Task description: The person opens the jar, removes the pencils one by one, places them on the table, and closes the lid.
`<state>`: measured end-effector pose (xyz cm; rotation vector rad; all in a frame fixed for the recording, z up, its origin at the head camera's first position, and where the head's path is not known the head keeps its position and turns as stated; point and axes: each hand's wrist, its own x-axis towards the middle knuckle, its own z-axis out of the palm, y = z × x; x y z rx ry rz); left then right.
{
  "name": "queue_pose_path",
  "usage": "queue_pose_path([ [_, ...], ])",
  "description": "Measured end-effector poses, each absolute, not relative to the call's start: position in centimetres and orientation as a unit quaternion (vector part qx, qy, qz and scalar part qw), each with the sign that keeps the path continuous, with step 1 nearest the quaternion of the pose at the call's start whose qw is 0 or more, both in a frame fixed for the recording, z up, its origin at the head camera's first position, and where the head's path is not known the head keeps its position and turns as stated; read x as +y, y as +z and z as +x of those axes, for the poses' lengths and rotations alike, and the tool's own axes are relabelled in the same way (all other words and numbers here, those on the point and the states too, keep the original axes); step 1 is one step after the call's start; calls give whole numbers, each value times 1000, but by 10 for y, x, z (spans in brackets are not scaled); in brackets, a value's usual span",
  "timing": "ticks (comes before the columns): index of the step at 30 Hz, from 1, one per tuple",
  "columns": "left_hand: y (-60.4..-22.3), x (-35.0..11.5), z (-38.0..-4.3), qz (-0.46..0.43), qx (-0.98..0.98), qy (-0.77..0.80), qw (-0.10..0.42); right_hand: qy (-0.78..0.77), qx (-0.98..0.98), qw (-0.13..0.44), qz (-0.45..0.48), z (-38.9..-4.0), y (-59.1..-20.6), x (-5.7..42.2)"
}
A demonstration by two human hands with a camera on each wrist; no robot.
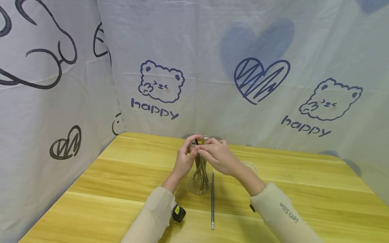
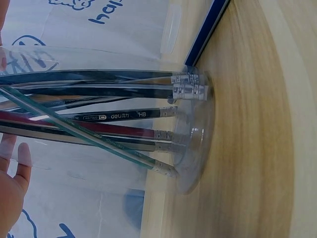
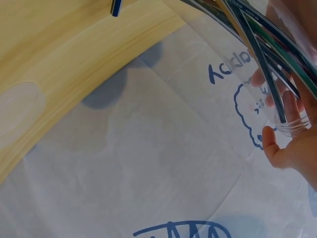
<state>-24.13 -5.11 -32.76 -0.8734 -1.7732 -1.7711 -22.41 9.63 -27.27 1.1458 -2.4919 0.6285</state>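
Hands together at the mouth of a clear jar (image 1: 192, 186) on the table (image 1: 121, 179) — left hand (image 1: 184, 156) curled round it, right hand (image 1: 224, 158) of unclear grip — seemingly settling its pencils (image 1: 201, 170); the loose pencil (image 1: 212, 202) alongside likely needs lifting next.

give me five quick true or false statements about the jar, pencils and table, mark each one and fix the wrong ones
1. The jar stands on the table. True.
2. A dark pencil lies on the table, outside the jar. True.
3. Apart from the dark pencil, nothing lies flat on the table. False: a clear disc lies there too.
4. In the left wrist view, a green pencil slants across others in the jar. True.
5. The pencils in the jar have their metal bands at the top. False: metal ends show at the jar's base in the left wrist view.
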Motion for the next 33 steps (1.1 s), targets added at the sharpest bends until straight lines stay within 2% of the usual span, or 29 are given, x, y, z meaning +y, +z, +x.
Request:
queue_pose_path([
  [8, -321, -52, -235, -317, -656, -642, 238, 249, -871, 133, 401, -224, -270, 98],
  [19, -322, -50, -236, -320, -652, -643, 242, 280, -850, 134, 426, -227, -266, 103],
  [27, -322, -50, -236, -318, -657, -641, 238, 339, -843, 94, 407, -228, -263, 105],
  [33, -323, -50, -236, -321, -652, -646, 233, 372, -833, 95, 398, -228, -261, 108],
])
